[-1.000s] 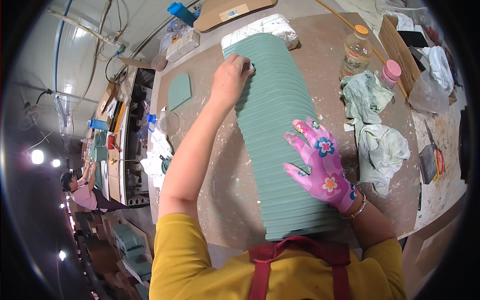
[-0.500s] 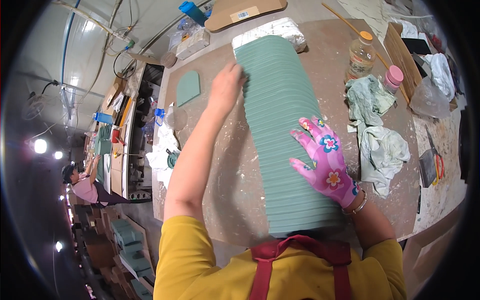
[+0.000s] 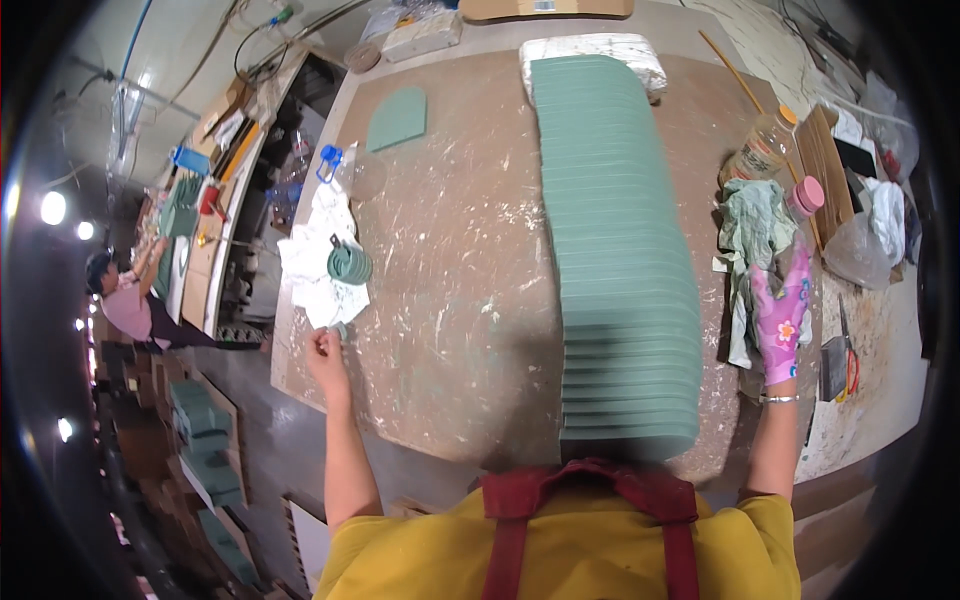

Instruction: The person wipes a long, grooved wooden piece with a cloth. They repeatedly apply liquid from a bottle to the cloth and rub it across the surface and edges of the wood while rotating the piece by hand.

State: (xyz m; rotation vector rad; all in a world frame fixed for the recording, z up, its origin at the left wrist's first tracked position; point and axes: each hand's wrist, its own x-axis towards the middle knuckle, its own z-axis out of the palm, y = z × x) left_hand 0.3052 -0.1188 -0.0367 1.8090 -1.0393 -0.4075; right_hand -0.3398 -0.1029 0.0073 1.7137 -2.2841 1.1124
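My bare left hand (image 3: 325,362) is at the table's left edge, fingers pinched together just below a white cloth (image 3: 312,250). A small greyish bit shows at its fingertips, too small to name. On the white cloth stands a small green ring-shaped container (image 3: 349,264). My right hand (image 3: 783,320), in a pink flowered glove, has its fingers stretched out over the stained greenish-white rag (image 3: 755,215), with nothing visible in its grip. Between my arms lies a long row of green arch-topped slabs (image 3: 622,240), leaning on a white wrapped block (image 3: 640,55).
A single green slab (image 3: 398,118) lies at the far left of the table (image 3: 450,250). At the right are an orange-capped bottle (image 3: 765,145), a pink-lidded jar (image 3: 805,197), scissors (image 3: 850,365) and a cardboard box (image 3: 825,165). A co-worker (image 3: 130,300) stands at another bench.
My left hand has left the slab row and come down to the table's left edge. My right hand has lifted off the slabs and moved right to the rag. The view has shifted.
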